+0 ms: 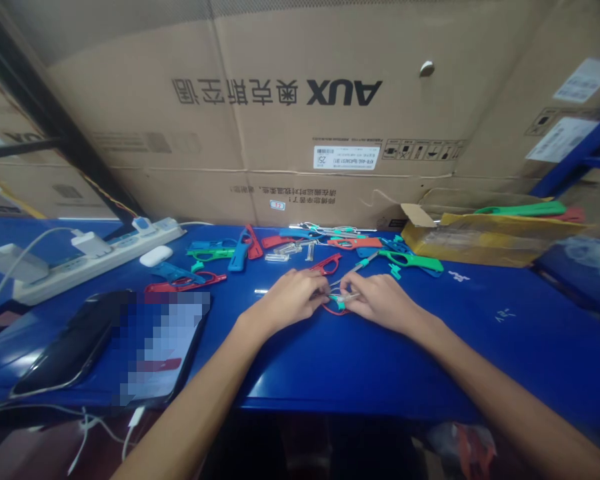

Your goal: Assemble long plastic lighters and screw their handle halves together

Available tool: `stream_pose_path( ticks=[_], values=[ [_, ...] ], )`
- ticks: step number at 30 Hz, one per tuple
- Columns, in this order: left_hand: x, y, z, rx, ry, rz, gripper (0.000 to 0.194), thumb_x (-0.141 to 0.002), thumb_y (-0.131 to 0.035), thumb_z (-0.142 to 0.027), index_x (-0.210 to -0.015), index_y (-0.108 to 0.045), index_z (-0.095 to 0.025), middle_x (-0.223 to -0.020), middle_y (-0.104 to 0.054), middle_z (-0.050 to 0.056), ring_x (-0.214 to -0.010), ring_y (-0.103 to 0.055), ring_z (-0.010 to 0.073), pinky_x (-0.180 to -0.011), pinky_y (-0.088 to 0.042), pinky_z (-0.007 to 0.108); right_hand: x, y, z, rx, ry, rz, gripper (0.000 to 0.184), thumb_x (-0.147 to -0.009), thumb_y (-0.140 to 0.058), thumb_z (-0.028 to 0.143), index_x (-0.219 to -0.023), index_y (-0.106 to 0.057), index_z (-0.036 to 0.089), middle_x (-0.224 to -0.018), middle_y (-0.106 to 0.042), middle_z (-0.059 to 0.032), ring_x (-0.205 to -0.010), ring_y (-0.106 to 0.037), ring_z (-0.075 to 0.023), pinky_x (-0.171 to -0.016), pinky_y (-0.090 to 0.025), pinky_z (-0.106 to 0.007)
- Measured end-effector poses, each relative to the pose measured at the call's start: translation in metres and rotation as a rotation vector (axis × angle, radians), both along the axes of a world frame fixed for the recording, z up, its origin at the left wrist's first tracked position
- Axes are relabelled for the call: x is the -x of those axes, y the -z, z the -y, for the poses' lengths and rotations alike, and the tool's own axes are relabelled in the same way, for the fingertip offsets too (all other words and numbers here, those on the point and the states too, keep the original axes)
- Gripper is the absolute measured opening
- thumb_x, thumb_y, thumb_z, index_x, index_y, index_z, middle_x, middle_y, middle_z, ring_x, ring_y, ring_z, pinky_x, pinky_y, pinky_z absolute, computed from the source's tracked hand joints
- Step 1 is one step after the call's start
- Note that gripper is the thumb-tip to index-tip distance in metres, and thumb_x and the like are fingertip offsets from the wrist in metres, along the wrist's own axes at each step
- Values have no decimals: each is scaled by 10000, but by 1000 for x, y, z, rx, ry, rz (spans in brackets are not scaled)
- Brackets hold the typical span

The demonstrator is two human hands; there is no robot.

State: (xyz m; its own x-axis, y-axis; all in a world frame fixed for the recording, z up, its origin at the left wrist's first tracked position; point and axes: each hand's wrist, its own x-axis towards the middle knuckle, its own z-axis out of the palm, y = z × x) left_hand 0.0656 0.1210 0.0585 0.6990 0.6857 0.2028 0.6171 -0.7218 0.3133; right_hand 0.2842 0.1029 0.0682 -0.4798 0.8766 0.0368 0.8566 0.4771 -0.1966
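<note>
On the blue table, both my hands meet over a red plastic handle shell (329, 264) with a loop-shaped opening. My left hand (300, 293) is closed in a pinch at its left side; what the fingertips hold is hidden. My right hand (380, 300) pinches a small, pale, see-through piece (350, 297). A teal part (338, 303) shows between the hands, touching or close to the fingers. Just beyond, a thin metal rod with a teal end (365, 261) slants up toward a green handle shell (409, 261). Several clear small tanks (284, 251) lie behind my left hand.
Blue handle shells (239, 252) and red ones lie across the back. An open cardboard box (480, 243) holds green and red pieces at right. Left are a power strip (100, 260), a white earbud case (156, 256), a black phone-like device (73, 340) and a tablet (193, 353).
</note>
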Motion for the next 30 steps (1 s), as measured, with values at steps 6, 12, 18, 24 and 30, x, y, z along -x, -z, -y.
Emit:
stream_pose_path(
  ticks=[6, 12, 18, 24, 30],
  values=[
    [0, 4, -1, -36, 5, -4, 102, -970, -589, -234, -1010, -681, -214, -1040, -721, 23, -951, -676, 214, -770, -433, 320, -3, 8, -4, 8, 25, -134, 174, -859, -604, 219, -1027, -560, 221, -731, -712, 11, -666, -643, -207, -609, -304, -259],
    [-1, 5, -2, -37, 6, 1, 116, -973, -594, -222, -1004, -705, -233, -1036, -728, 1, -962, -679, 205, -799, -428, 322, -8, 18, -10, 77, -7, -263, 132, -872, -568, 219, -995, -525, 243, -674, -649, 40, -598, -574, -172, -598, -300, -251],
    [-1, 2, 0, -32, -8, -29, 146, -985, -592, -248, -1020, -733, -238, -1062, -705, 7, -986, -671, 200, -858, -447, 345, -12, 21, -12, 105, -51, -307, 97, -880, -564, 223, -968, -527, 238, -666, -626, 41, -579, -535, -154, -597, -307, -245],
    [3, 5, 0, -42, 0, -50, 188, -1000, -576, -322, -997, -750, -250, -1073, -673, 16, -1008, -659, 202, -914, -458, 387, -14, 21, -12, 109, -46, -314, 74, -885, -572, 246, -952, -543, 234, -647, -603, 42, -568, -512, -144, -577, -303, -239],
    [1, 2, 3, -79, 17, -52, 227, -998, -578, -322, -1176, -671, -216, -1158, -676, 52, -1082, -632, 242, -932, -459, 412, -16, 21, -11, -1, -90, -363, 91, -925, -562, 303, -950, -599, 224, -577, -556, 56, -514, -478, -128, -562, -309, -237]
  ],
)
